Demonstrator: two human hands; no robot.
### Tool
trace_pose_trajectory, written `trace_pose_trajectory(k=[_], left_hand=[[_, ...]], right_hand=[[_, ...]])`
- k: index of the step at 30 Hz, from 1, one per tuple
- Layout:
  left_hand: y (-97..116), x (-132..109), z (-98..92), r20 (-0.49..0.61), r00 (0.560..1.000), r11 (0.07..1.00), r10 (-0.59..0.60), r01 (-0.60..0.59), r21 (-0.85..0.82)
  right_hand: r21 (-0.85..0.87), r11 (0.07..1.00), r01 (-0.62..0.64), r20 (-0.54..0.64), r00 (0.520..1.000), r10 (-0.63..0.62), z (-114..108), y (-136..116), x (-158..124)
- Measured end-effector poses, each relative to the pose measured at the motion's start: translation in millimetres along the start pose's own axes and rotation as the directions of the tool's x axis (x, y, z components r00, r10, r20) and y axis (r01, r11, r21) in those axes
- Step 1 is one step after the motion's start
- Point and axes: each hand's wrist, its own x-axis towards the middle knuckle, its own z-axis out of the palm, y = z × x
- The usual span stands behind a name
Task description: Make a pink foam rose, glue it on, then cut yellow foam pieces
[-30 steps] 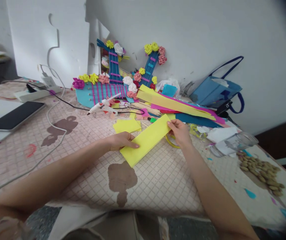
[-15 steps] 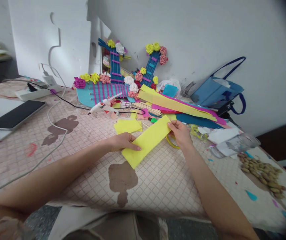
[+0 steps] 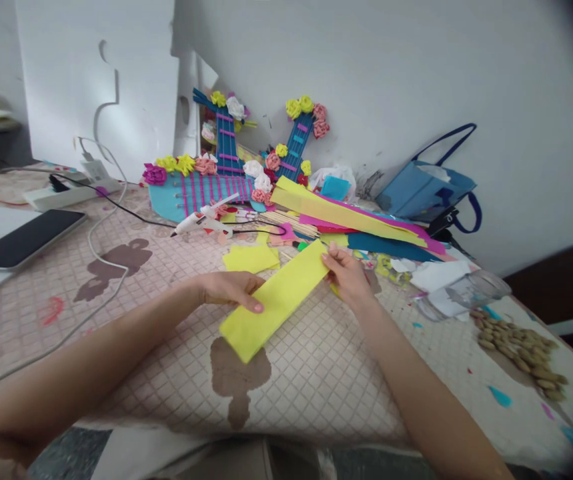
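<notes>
A long strip of yellow paper (image 3: 279,293) is stretched slantwise between my two hands above the table. My left hand (image 3: 233,291) grips it near the lower end, thumb on top and fingers underneath. At the upper right corner, my right hand (image 3: 346,273) pinches the strip's edge. Part of something yellow and curved, perhaps a scissors handle, shows beneath my right hand, mostly hidden. Smaller yellow paper pieces (image 3: 251,258) lie just behind the strip.
Behind are a white glue gun (image 3: 203,221), flower-decorated blue craft pieces (image 3: 206,190) and long coloured paper strips (image 3: 351,213). A phone (image 3: 26,239) and power strip (image 3: 61,193) lie left. Rightward are a clear jar (image 3: 466,293), peanuts (image 3: 519,350) and a blue bag (image 3: 426,187).
The yellow strip has come down and to the left, and more of its length shows. Both hands have shifted left with it, keeping their hold. The view has tilted slightly.
</notes>
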Motion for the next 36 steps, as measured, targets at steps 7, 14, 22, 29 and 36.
trace_pose_trajectory(k=[7, 14, 22, 29, 36], left_hand=[[6.5, 20.3, 7.5, -0.318, 0.902, 0.955, 0.293, -0.295, 0.043], [8.2, 38.9, 4.6, -0.648, 0.651, 0.918, 0.396, -0.274, 0.286], [6.1, 23.9, 6.7, -0.404, 0.903, 0.989, 0.144, -0.137, 0.047], [-1.8, 19.4, -2.6, -0.388, 0.918, 0.996, 0.085, -0.093, -0.002], [-4.8, 16.6, -1.6, -0.369, 0.921, 0.99, 0.124, -0.09, 0.108]], right_hand=[[0.017, 0.998, -0.055, 0.233, 0.971, 0.05, 44.6, 0.8, -31.3], [-0.034, 0.999, -0.02, 0.312, 0.949, 0.03, 54.4, 6.1, -35.4], [0.003, 1.0, -0.018, 0.232, 0.972, 0.016, 51.8, 5.4, -31.9], [-0.724, 0.64, 0.256, 0.118, 0.961, -0.251, -31.6, -18.9, -1.0], [-0.955, 0.24, 0.176, 0.173, 0.984, -0.034, -77.2, -14.6, 9.6]])
